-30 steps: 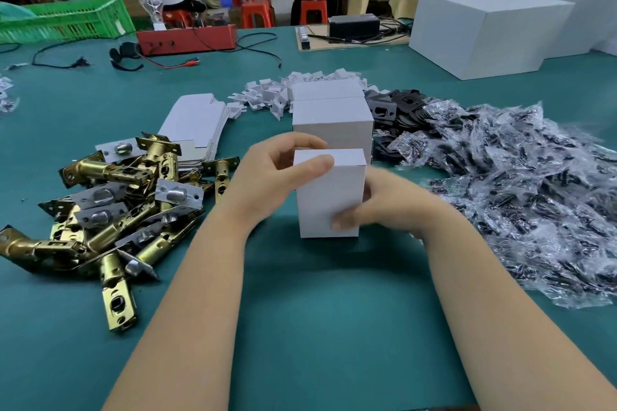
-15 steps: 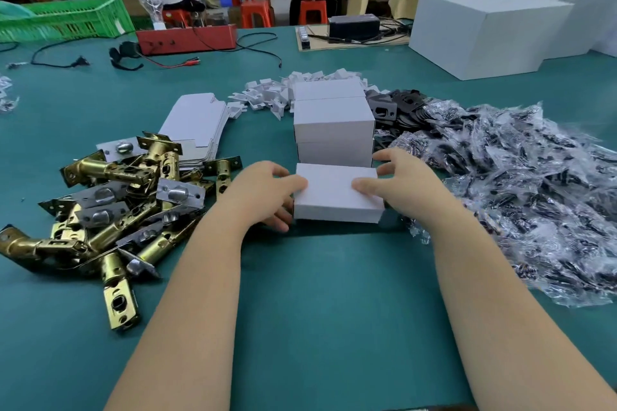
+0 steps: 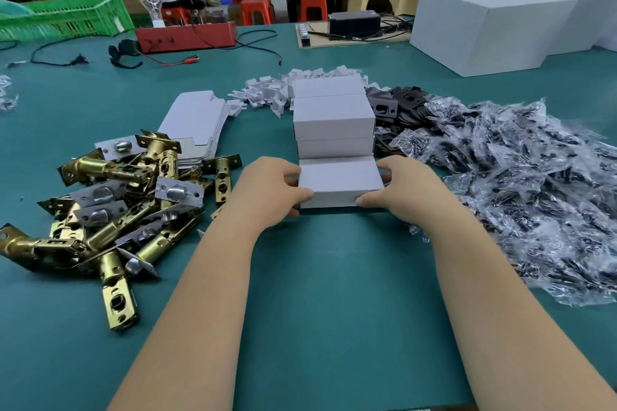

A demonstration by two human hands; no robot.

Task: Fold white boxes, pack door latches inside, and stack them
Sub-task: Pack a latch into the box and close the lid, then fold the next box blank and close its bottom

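White closed box (image 3: pixel 340 185) lies against the stack (image 3: pixel 334 120) — we grasp its ends, left hand (image 3: pixel 272 192) and right hand (image 3: pixel 405 192); many door latches (image 3: pixel 110 197) and flat blanks (image 3: pixel 197 120) remain unpacked

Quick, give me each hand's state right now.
Left hand: grips the left end of the white box.
Right hand: grips the box's right end.

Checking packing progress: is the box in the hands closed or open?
Closed: the box shows unbroken white faces, no flap raised.
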